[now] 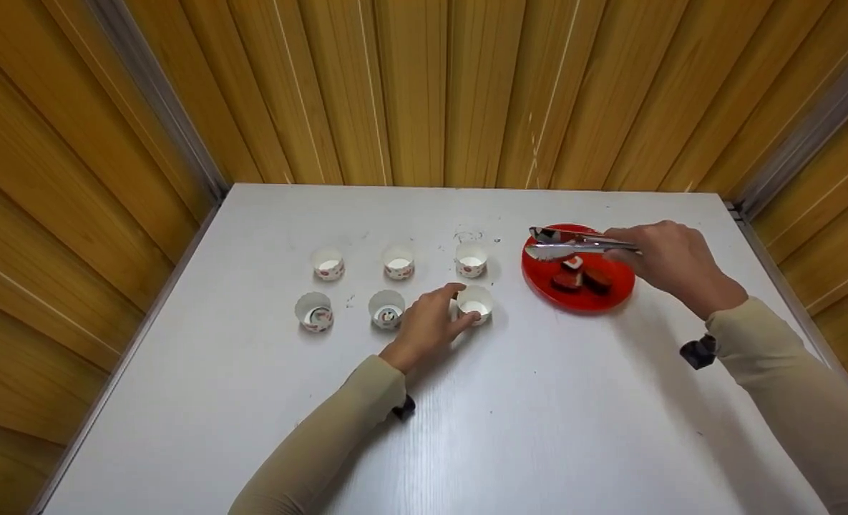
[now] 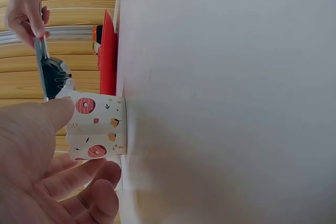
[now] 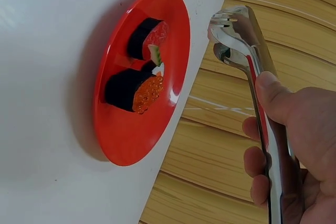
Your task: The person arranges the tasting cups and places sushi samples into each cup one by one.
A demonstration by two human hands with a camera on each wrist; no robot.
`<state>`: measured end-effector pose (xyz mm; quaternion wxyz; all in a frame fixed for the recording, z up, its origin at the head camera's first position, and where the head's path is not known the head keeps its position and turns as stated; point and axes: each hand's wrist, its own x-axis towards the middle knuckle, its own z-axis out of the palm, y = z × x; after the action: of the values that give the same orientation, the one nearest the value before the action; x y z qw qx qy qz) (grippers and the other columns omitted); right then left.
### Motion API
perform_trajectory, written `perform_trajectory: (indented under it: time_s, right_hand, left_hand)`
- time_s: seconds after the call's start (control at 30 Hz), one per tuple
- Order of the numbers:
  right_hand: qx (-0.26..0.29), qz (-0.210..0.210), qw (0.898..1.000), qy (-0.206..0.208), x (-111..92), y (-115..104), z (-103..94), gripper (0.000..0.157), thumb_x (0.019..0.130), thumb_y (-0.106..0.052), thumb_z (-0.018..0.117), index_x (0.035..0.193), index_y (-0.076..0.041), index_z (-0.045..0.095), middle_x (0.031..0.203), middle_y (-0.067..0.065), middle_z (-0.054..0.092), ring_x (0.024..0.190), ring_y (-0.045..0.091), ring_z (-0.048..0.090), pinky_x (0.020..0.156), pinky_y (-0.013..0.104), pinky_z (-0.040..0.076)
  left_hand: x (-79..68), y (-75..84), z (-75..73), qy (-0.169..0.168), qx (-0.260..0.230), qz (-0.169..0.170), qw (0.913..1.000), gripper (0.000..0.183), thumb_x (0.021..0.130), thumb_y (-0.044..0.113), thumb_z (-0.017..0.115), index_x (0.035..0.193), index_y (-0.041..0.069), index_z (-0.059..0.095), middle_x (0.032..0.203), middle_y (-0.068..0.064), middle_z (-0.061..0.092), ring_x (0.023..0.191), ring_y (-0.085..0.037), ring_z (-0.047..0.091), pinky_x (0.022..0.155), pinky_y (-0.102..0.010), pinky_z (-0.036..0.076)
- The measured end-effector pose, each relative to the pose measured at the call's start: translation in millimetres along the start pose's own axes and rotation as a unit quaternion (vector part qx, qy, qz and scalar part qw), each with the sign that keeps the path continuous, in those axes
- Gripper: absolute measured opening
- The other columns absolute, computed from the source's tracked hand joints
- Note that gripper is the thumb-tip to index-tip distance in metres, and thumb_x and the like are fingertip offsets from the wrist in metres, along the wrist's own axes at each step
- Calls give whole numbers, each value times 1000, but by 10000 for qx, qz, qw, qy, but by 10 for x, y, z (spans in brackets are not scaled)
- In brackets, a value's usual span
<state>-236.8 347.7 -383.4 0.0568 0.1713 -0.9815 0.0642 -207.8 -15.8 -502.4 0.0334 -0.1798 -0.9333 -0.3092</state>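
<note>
Because the small white paper cup printed with pink doughnuts [image 2: 100,121] looks light enough to skid, I judge that the left hand [image 1: 429,316] holds it to steady it, thumb at the near rim, fingers curved around the far left side. It stands at the near row's right end, beside the round red plate [image 1: 538,275], which shortens the reach.

My view of the right hand [image 1: 670,257] shows it wrapped around shiny metal tongs [image 1: 588,247], gripped behind the tips, presumably to spare the food from touch. Those tips hang parted over the plate's far left; I can't be sure whether anything sits between them.

On the plate lie a black-wrapped piece with orange roe [image 3: 148,94], a black-wrapped piece with red topping [image 3: 156,33] and a partly hidden white piece [image 3: 158,70].
</note>
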Motion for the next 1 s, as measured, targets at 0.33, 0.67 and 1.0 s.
perform_trajectory:
  time_s: [0.33, 0.67, 1.0]
  right_hand:
    - [108, -469, 9982, 345, -52, -223, 16, 43, 87, -21, 85, 128, -15, 74, 91, 7, 77, 68, 22, 56, 56, 34, 44]
    - [230, -913, 9950, 325, -67, -448, 58, 44, 85, -21, 86, 127, -20, 74, 76, -6, 67, 62, 16, 51, 55, 31, 41]
    - [415, -1478, 9868, 521, -49, -625, 149, 40, 85, -19, 87, 123, -18, 76, 90, -3, 77, 71, 16, 66, 63, 37, 56]
  left_hand:
    - [-7, -16, 19, 59, -15, 42, 10000, 55, 94, 44, 74, 137, 12, 61, 121, -8, 72, 106, -27, 70, 84, -45, 56]
    - [3, -7, 9, -5, 5, 14, 10000, 56, 95, 44, 74, 138, 11, 61, 122, -8, 72, 107, -27, 70, 85, -44, 55]
    - [6, -8, 2, -24, 63, 4, 10000, 56, 94, 45, 74, 138, 13, 61, 122, -8, 72, 106, -26, 70, 85, -43, 55]
